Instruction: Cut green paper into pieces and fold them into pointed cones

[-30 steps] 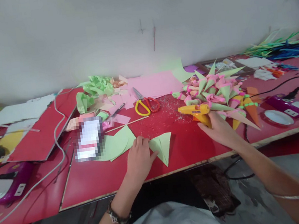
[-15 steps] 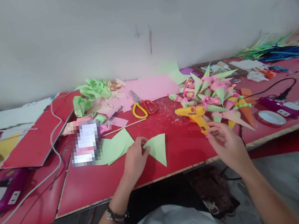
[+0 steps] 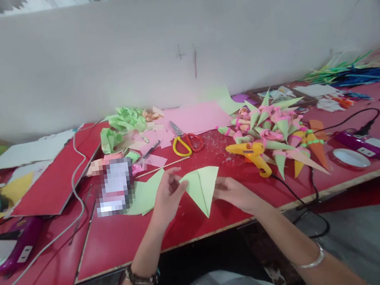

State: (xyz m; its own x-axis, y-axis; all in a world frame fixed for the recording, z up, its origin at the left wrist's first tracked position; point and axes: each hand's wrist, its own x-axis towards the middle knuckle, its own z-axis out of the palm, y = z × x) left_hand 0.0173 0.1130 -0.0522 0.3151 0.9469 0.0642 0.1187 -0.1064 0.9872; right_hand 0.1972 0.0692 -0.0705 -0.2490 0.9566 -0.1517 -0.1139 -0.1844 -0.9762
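Note:
A light green paper piece (image 3: 203, 187), wide at the top and pointed at the bottom, is held up between both hands. My left hand (image 3: 169, 194) pinches its left edge between thumb and fingers. At its right edge, my right hand (image 3: 235, 192) grips it, with some fingertips hidden behind the paper. More green paper sheets (image 3: 147, 192) lie left of my left hand, partly beneath a blurred phone (image 3: 115, 185). The yellow glue gun (image 3: 250, 153) rests on the red table (image 3: 133, 243), right of the hands.
Scissors (image 3: 186, 144) lie beyond the hands, near pink sheets (image 3: 197, 117). A heap of pink and green paper cones (image 3: 271, 124) stands behind the glue gun. Purple power strips (image 3: 361, 143) and cables are at both sides, with a white dish (image 3: 351, 157) at the right.
My right hand has let go of the glue gun and moved left to the green paper. The paper is now raised between both hands, with a fold line showing. The view has shifted slightly.

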